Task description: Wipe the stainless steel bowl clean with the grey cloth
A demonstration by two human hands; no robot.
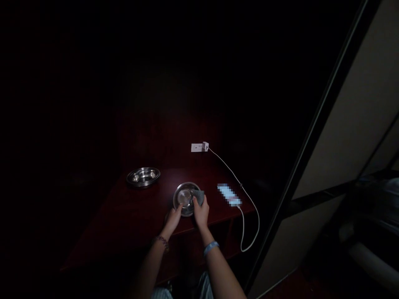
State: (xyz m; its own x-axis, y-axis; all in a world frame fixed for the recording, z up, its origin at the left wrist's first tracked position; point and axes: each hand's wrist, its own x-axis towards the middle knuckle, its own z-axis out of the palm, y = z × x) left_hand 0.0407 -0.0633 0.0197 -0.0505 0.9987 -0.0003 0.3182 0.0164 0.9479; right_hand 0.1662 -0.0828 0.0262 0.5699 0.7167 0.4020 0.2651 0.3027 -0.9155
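Bowl [183, 197]: over the desk [146, 220], near its front edge
Left hand [173, 218]: pinching the rim; a slip could drop it
Right hand [202, 212]: holding cloth [198, 196] against bowl; hard pressure could twist it
Cord [259, 220]: snagging could drag phone [229, 195]

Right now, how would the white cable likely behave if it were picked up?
Probably floppy: the white cable hangs in a loop past the edge of the table. Likely light, since it looks thin. Lifting it might tug the phone-like device it runs to.
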